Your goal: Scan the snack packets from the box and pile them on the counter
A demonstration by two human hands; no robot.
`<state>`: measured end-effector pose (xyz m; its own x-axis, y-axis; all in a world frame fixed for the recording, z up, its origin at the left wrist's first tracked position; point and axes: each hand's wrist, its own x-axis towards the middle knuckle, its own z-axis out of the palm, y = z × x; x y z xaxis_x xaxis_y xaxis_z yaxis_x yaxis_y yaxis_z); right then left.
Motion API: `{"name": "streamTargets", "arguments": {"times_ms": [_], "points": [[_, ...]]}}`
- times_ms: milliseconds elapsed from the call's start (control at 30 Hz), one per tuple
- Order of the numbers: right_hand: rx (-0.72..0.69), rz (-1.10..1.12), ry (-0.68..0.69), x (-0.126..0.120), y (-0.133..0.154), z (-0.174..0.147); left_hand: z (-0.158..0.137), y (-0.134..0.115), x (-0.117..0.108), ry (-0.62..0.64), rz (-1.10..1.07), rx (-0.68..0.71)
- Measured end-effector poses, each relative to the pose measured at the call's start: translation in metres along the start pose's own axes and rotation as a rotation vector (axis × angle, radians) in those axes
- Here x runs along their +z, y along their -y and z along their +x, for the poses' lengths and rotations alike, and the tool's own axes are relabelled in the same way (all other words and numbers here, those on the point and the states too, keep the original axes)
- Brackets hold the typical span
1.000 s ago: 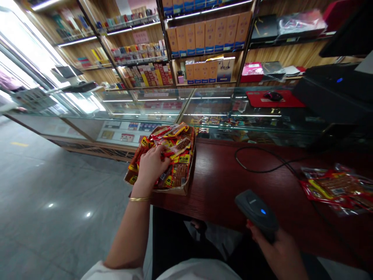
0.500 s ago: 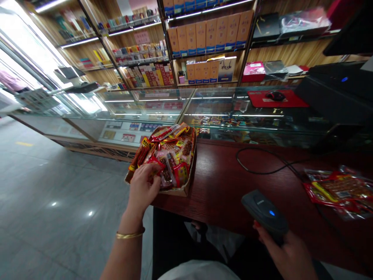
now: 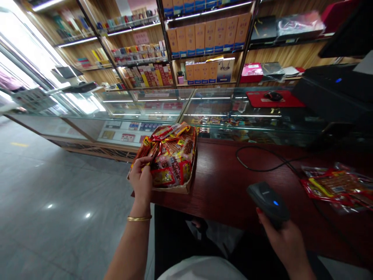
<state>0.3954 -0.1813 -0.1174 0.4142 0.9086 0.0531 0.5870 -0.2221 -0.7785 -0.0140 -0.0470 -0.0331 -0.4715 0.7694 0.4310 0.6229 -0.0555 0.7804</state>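
Note:
A shallow cardboard box (image 3: 177, 189) stands at the left end of the dark red desk, heaped with red and yellow snack packets (image 3: 175, 147). My left hand (image 3: 141, 177), with a gold bangle on the wrist, is at the box's near left side. Its thumb and fingers are closed on a snack packet there, and the fingertips are partly hidden among the packets. Over the front of the desk, my right hand (image 3: 287, 241) grips a dark barcode scanner (image 3: 268, 204) with a blue light glowing on top. The scanner's head points away from me, toward the desk.
More snack packets (image 3: 338, 184) lie in a pile on the desk's right. A black cable (image 3: 253, 169) loops across the desk (image 3: 215, 175). Behind stand a glass display counter (image 3: 163, 103), a mouse (image 3: 273, 95) on a red mat, and shelves of boxes. Grey floor (image 3: 67, 229) lies to the left.
My left hand has shifted left and slightly away from me, from the box's front packets to its left side. A flat red packet now shows at the front. The right hand still holds the scanner.

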Motion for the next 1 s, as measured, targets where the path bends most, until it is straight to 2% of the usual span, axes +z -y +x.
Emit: {"name": "streamTargets", "arguments": {"times_ms": [100,200,300,433,533,633,700,733,800,900,1000], "points": [[-0.007,-0.149,-0.068,-0.003,-0.004,0.000,-0.001,-0.002,-0.019,0.167,0.136,-0.006],[0.027,-0.179,-0.077,-0.005,-0.004,0.003,-0.004,-0.006,-0.035,0.360,0.398,0.145],[0.043,-0.169,-0.100,-0.004,-0.001,0.006,-0.006,-0.003,-0.039,0.479,0.473,0.235],[0.034,-0.133,-0.113,-0.002,0.001,0.009,-0.008,-0.001,-0.037,0.515,0.502,0.202],[0.036,-0.089,-0.118,-0.002,0.003,0.008,-0.008,-0.015,-0.051,0.537,0.476,0.237],[0.037,-0.056,-0.110,-0.001,0.005,0.007,-0.010,-0.042,-0.070,0.452,0.305,0.271],[0.003,-0.041,-0.113,0.000,0.005,0.007,-0.016,-0.065,-0.069,0.466,0.094,0.214],[-0.022,-0.037,-0.118,0.000,0.004,0.007,-0.020,-0.077,-0.060,0.499,-0.041,0.160],[-0.058,-0.030,-0.127,0.001,0.003,0.007,-0.033,-0.098,-0.021,0.593,-0.350,0.034],[-0.043,-0.027,-0.126,0.002,0.003,0.007,-0.057,-0.117,0.078,0.706,-0.768,-0.146],[-0.045,-0.024,-0.109,0.002,0.007,0.007,-0.076,-0.120,0.175,0.823,-1.045,-0.345]]}}
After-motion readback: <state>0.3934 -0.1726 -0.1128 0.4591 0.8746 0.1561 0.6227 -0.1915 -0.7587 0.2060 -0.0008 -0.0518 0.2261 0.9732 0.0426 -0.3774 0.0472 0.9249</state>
